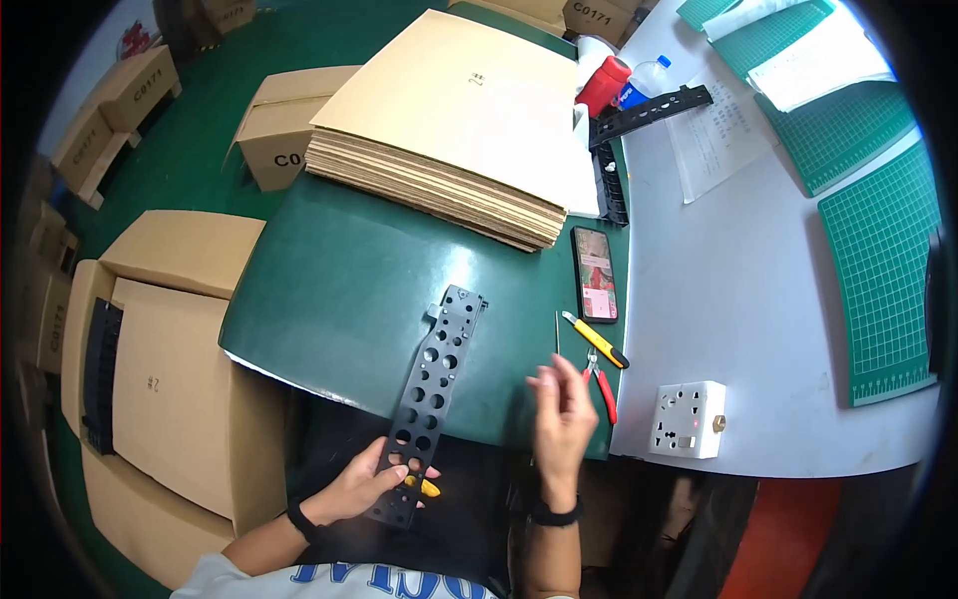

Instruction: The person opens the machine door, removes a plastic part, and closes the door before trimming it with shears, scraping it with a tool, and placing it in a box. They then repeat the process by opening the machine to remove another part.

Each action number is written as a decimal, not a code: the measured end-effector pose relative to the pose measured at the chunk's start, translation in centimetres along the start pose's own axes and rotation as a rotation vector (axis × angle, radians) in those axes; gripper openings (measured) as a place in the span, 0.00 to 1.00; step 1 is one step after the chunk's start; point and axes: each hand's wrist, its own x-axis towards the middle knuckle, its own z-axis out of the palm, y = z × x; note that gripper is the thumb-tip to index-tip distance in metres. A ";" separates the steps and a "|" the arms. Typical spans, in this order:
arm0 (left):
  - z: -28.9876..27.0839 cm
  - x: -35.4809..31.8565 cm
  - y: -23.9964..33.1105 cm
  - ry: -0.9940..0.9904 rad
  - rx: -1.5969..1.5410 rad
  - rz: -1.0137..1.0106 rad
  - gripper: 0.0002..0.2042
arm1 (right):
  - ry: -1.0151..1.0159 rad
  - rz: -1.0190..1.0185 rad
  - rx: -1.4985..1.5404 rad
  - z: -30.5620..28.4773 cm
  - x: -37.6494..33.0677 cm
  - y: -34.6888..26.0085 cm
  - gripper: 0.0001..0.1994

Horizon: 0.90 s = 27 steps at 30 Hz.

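Observation:
My left hand (369, 482) grips the near end of a long black plastic strip (431, 384) with two rows of round holes. Its far end lies over the green table, with a small grey block at its left edge. Something yellow (429, 488) shows behind the strip by my left fingers; its kind is hidden. Raised over the table's front edge, my right hand (564, 424) has its thumb and fingers apart and nothing visible in it. Beside it lie red-handled nippers (604, 389), a yellow utility knife (596, 340) and a thin metal rod (558, 334).
A stack of cardboard sheets (439, 120) covers the green table's (309, 290) far side. Right of it are a phone (596, 275), black plastic parts (649, 115), a red container (605, 86) and a bottle (647, 82). A power socket (689, 419) stands on the grey table; an open carton (170, 499) sits left.

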 end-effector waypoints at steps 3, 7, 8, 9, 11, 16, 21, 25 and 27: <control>0.0 0.3 0.1 -0.012 0.006 0.022 0.18 | 0.188 -0.043 -0.157 -3.9 0.5 1.6 0.14; 0.1 0.7 0.0 -0.034 0.003 0.012 0.19 | 0.156 -0.060 -0.636 -6.4 0.5 3.4 0.20; 0.1 0.8 -0.1 -0.042 -0.001 0.023 0.19 | 0.158 -0.105 -0.788 -6.5 0.4 4.1 0.22; 0.1 0.8 -0.2 -0.041 0.000 0.022 0.19 | 0.155 -0.150 -0.938 -6.5 0.3 4.4 0.25; 0.2 0.9 -0.2 -0.029 0.009 0.026 0.18 | 0.109 -0.084 -0.928 -6.4 0.3 4.6 0.31; 0.5 1.5 -0.1 0.039 0.056 0.006 0.18 | 0.044 -0.055 -1.031 -6.7 0.4 4.7 0.29; 0.8 1.7 -0.1 0.050 0.062 0.013 0.18 | 0.000 -0.055 -1.091 -7.3 0.7 5.1 0.22; 0.1 2.1 -0.8 -0.025 0.019 0.011 0.19 | 0.000 -0.096 -1.152 -7.5 0.6 5.3 0.21; 0.0 2.1 -1.0 -0.025 0.015 0.004 0.19 | -0.007 -0.062 -1.148 -7.3 0.5 5.1 0.23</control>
